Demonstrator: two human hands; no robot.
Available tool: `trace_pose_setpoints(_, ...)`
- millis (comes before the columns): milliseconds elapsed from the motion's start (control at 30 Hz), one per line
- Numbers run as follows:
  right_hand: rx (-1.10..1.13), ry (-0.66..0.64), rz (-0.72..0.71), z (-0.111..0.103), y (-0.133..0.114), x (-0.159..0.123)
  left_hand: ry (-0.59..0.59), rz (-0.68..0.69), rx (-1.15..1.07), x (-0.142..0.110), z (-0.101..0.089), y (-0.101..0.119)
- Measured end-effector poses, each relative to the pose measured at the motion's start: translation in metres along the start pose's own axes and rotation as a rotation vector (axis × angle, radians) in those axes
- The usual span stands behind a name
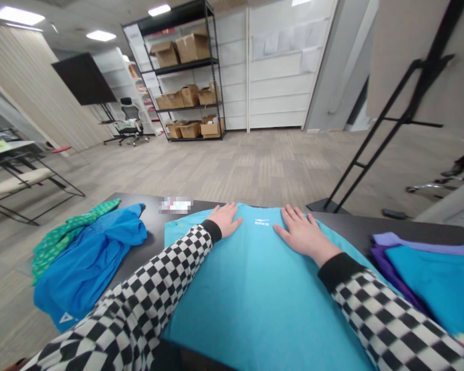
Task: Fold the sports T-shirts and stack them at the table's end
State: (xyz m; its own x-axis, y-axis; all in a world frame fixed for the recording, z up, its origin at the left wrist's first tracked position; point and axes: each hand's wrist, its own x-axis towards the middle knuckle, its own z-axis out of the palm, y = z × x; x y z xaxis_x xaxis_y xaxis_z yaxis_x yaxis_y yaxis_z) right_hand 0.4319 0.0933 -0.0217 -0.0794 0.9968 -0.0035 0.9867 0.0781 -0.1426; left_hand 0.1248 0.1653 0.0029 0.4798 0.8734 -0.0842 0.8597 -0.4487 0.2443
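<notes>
Head-worn view, facing forward and down, close above the table (355,229)

Two hands (225,220) (302,232) — one ERKE shirt (257,281), one black table (353,226).

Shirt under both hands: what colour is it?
The shirt is light blue; see the head view.

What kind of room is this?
Probably an office or workroom: a wheeled office chair, a shelving rack of cardboard boxes, and a dark screen on a stand.
</notes>
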Motion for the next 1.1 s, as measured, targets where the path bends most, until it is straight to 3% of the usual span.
trace_pose_setpoints(133, 0.014, -0.007, -0.002, -0.003, -0.002, -0.001, 0.085, -0.028, 0.002, 0.012, 0.006, 0.008)
trace_pose_setpoints(400, 0.043, 0.011, 0.000, -0.001, 0.003, -0.002, 0.106, 0.044, -0.023, 0.016, 0.032, 0.005)
trace_pose_setpoints(700, -0.022, 0.052, -0.019, -0.022, -0.008, -0.010, 0.211, 0.102, -0.086, 0.023, 0.036, -0.001)
trace_pose_setpoints(967, -0.002, -0.070, 0.003, -0.018, -0.005, -0.012, 0.152, 0.083, -0.026, 0.024, 0.042, 0.001)
trace_pose_setpoints(1100, 0.035, 0.030, -0.015, -0.044, 0.005, -0.018, 0.092, 0.073, 0.083, 0.022, 0.035, 0.005)
